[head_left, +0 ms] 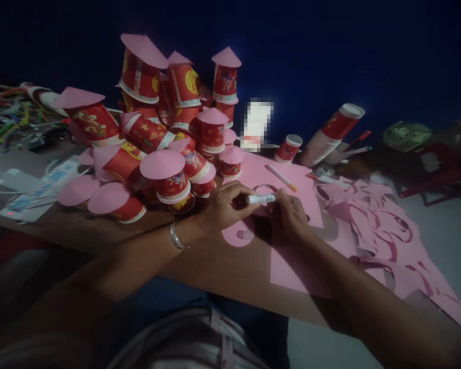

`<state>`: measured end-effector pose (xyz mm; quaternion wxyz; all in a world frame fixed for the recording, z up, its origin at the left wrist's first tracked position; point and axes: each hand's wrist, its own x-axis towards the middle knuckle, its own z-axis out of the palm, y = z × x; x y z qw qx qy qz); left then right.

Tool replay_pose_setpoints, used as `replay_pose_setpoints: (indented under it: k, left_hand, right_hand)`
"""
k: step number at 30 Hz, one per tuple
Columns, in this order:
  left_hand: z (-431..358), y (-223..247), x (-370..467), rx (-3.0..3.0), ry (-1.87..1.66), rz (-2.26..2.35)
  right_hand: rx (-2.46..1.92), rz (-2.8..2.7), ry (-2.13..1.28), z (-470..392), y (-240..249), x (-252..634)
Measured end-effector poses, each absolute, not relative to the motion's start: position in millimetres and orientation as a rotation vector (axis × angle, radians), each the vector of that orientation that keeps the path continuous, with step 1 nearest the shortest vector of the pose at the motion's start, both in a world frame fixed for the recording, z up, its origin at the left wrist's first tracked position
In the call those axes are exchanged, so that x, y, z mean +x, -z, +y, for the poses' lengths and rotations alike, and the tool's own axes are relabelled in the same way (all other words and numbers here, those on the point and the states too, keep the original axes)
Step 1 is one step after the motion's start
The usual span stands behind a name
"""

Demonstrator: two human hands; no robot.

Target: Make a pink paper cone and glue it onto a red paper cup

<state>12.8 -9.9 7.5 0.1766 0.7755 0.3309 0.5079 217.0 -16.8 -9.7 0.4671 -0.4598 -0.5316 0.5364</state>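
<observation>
A white tube with printing (260, 198) lies level between my two hands. The fingers of my left hand (226, 207) pinch its left end. My right hand (292, 212) closes its fingertips on the right end. Just below the tube, a pink paper disc (230, 234) lies on the table with a small translucent piece (245, 234) on it. Pink paper sheets (295, 266) spread under and beside my right hand. An orange-and-white pen (281, 178) rests on the pink paper behind the tube.
Several red paper cups with pink cone tops (163, 171) are piled at the left and back. A leaning stack of cups (334, 130) and a single cup (289, 148) stand behind. Pink scraps (388, 220) cover the right side. A power strip (42, 192) lies far left.
</observation>
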Motion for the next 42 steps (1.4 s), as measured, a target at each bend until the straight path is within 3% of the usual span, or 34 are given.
replay_pose_setpoints:
  k: [7,11,16,19,24,32,38,42]
  left_hand:
    - [-2,-2,13,2.103,-1.403,0.967]
    - [-25,-4,2,2.24,-1.356,0.943]
    - [-71,2,-12,3.039,-0.514,0.377]
    - [-78,7,-13,3.114,-0.35,0.337]
    - [-58,-5,-6,3.136,-0.483,0.554]
    - [38,-13,38,2.869,-0.499,1.387]
    - [56,-2,47,2.864,-0.419,1.236]
    - [42,1,34,2.665,-0.725,1.206]
  right_hand:
    - [-1.041,-1.245,-1.362,-16,5,215]
    - [-1.135,-1.167,-1.226,-12,4,216]
    - [-1.141,-1.145,-1.134,-8,7,216]
    - [-1.129,-1.189,-1.178,-8,8,216]
    - [-1.12,-1.161,-1.075,-6,6,219]
    - [-1.227,-1.145,-0.784,4,1,230]
    - [-1.211,-1.157,-0.796,6,1,234]
    - [-1.156,-1.161,-0.882,5,3,233]
